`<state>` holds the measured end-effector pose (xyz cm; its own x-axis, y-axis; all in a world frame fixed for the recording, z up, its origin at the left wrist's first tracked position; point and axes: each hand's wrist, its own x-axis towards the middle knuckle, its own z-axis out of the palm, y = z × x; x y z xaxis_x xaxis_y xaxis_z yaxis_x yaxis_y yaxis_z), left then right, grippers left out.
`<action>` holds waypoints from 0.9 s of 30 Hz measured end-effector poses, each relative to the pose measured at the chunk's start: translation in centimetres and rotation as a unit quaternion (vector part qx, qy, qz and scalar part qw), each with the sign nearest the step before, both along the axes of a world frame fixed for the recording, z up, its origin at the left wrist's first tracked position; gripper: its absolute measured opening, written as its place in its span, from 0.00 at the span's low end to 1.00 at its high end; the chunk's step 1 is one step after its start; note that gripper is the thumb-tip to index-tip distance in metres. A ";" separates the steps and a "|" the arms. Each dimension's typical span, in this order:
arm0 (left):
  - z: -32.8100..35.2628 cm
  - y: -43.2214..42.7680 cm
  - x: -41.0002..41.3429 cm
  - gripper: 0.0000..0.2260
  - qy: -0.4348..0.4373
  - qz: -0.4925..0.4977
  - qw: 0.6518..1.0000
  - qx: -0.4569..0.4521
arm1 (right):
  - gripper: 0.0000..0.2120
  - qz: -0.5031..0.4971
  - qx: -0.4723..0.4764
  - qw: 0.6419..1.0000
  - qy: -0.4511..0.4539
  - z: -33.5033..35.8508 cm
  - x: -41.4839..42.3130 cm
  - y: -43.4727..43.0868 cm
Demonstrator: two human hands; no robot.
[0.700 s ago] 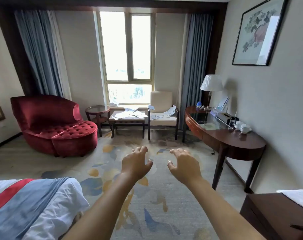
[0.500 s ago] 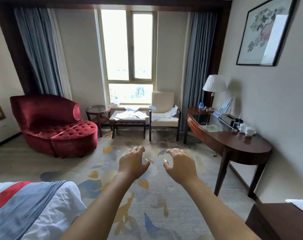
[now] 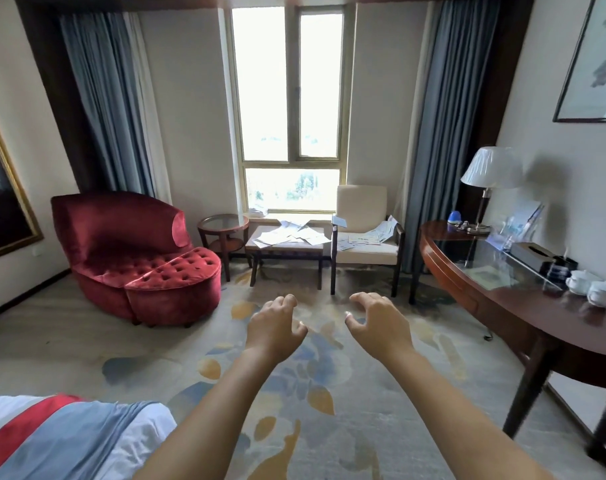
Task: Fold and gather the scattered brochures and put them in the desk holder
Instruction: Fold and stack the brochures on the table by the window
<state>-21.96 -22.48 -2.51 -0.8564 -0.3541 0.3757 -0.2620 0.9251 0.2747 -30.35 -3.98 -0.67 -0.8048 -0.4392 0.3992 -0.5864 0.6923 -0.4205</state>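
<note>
White brochures (image 3: 291,235): scattered on low table (image 3: 287,250) at 12 o'clock, chair (image 3: 362,202) at 1 o'clock.
Left hand (image 3: 273,329): loosely curled, empty.
Right hand (image 3: 377,323): loosely curled, empty.

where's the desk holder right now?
Head view, right side: the desk holder stands on the desk, between the lamp and the tissue box.

Both bare arms are reaching forward, side by side and apart, palms facing down. The left hand (image 3: 275,329) is hanging with fingers loosely curled, holding nothing. The right hand (image 3: 381,323) is doing the same, thumb pointing inward toward the left, fingertips bent downward, gripping nothing.
</note>
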 end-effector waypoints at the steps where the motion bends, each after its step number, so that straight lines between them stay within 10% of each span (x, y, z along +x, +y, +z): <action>1: 0.0 -1.3 -1.1 0.18 0.004 0.004 1.000 -0.002 | 0.20 -0.001 -0.009 1.000 -0.005 0.1 -1.3 -1.3; 27: 2.1 -30.0 -34.6 0.18 0.024 0.041 0.999 0.012 | 0.20 0.042 0.011 0.999 -0.012 0.2 -36.4 -31.6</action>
